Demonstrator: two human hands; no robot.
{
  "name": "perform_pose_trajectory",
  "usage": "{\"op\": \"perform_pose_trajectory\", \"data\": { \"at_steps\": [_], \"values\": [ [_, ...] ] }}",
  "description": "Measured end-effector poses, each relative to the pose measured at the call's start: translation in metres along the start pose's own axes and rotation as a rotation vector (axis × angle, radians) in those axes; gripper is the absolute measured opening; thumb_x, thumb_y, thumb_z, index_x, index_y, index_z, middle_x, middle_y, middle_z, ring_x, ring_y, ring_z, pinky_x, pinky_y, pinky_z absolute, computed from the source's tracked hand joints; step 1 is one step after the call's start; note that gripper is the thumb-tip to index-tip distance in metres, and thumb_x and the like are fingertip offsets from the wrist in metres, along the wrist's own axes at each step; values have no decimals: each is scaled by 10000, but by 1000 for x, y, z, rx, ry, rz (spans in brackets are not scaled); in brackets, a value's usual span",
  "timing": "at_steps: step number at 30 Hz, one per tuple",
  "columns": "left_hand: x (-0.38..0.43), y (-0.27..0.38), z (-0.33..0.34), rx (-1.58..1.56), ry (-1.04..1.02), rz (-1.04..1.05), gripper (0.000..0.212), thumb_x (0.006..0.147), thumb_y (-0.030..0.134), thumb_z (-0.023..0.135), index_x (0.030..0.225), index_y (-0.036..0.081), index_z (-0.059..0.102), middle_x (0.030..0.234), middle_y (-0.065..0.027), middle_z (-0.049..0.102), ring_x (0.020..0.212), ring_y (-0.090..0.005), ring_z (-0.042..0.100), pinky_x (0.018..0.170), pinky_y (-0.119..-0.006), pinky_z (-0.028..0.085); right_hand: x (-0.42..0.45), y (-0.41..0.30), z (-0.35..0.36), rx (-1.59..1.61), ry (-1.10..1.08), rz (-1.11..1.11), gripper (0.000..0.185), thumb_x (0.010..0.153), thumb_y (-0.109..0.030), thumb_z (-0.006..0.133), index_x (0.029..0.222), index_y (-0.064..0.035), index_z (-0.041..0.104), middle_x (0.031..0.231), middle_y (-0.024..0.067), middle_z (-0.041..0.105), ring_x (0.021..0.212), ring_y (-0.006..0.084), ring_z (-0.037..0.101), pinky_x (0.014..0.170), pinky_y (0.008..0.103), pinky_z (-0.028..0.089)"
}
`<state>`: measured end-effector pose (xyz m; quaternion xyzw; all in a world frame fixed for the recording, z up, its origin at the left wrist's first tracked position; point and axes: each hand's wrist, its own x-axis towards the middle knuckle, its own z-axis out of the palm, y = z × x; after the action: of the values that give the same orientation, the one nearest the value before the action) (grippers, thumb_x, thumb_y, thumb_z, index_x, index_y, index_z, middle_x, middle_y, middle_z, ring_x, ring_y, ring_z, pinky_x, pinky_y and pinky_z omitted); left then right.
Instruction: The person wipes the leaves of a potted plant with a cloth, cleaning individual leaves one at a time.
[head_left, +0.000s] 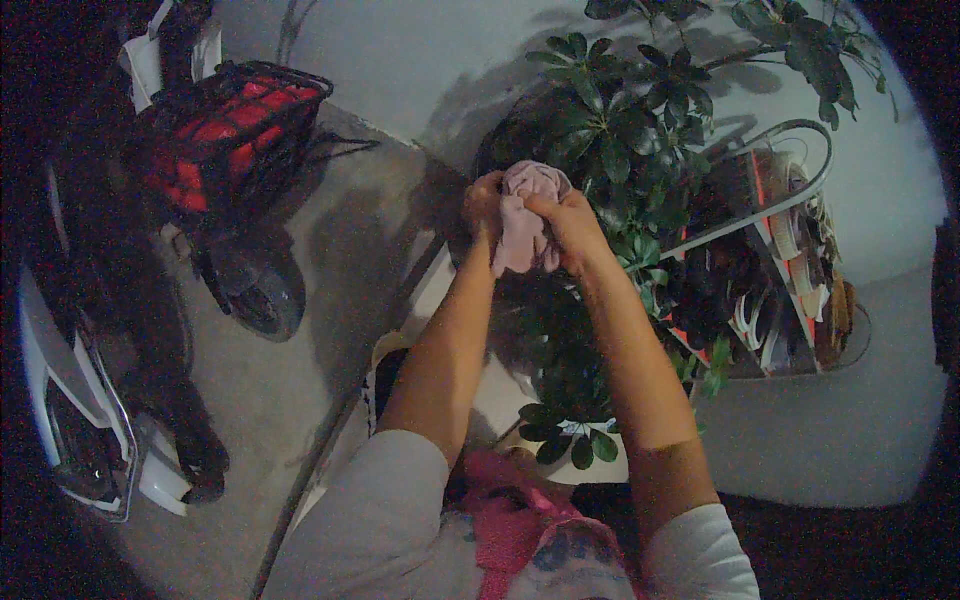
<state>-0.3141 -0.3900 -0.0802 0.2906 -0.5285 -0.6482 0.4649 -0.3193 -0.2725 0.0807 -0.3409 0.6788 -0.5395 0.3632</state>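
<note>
Both my arms reach forward, and my hands grip a crumpled pale pink cloth (525, 232) between them. My left hand (484, 202) holds its left side, with the fingers mostly hidden in shadow. On the cloth's right side, my right hand (566, 225) presses with the thumb on top. A loose fold hangs down towards me. Just beyond and right of my hands stands a leafy green potted plant (604, 127), its leaves close to my right hand. The dark area directly under the cloth is too dim to make out.
On the right, a metal-framed shoe rack (787, 247) holds several shoes beside the pale wall (817, 435). At left, a motorbike or scooter (82, 420) stands on the concrete floor (247, 405), near a black mesh basket (240, 135) with red contents. A floor edge runs diagonally below my left arm.
</note>
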Motion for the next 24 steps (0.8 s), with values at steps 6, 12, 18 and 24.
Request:
{"op": "perform_pose_trajectory", "data": {
  "at_steps": [6, 12, 18, 24],
  "values": [
    [-13, 37, 11, 320, 151, 16, 223, 733, 160, 595, 921, 67, 667, 910, -136, 645, 839, -293, 619, 730, -350, 472, 45, 0, -20, -957, 324, 150, 366, 744, -290, 634, 913, 33, 595, 789, 183, 624, 744, 311, 624, 639, 376, 478],
    [-19, 67, 6, -159, 90, -322, 254, 765, 47, 539, 997, 10, 639, 915, -102, 659, 805, -193, 614, 720, -275, 460, 52, 20, -16, -1157, 442, -80, 381, 758, -322, 579, 1000, -28, 595, 901, 213, 612, 833, 392, 582, 713, 463, 460],
    [-24, 86, 4, -317, -1, -372, 319, 761, -25, 476, 1049, 6, 610, 872, -48, 619, 709, -106, 538, 638, -232, 424, 54, 18, -4, -1112, 397, 41, 392, 783, -257, 533, 1155, -134, 522, 961, 191, 611, 913, 369, 570, 750, 453, 456],
    [-21, 96, 4, -514, -72, -445, 262, 798, 89, 497, 1029, 31, 606, 918, -49, 599, 779, -141, 528, 684, -253, 407, 42, 23, -2, -1193, 338, -82, 359, 775, -162, 534, 1132, -124, 535, 969, 175, 607, 885, 370, 577, 726, 447, 465]
  ]
}}
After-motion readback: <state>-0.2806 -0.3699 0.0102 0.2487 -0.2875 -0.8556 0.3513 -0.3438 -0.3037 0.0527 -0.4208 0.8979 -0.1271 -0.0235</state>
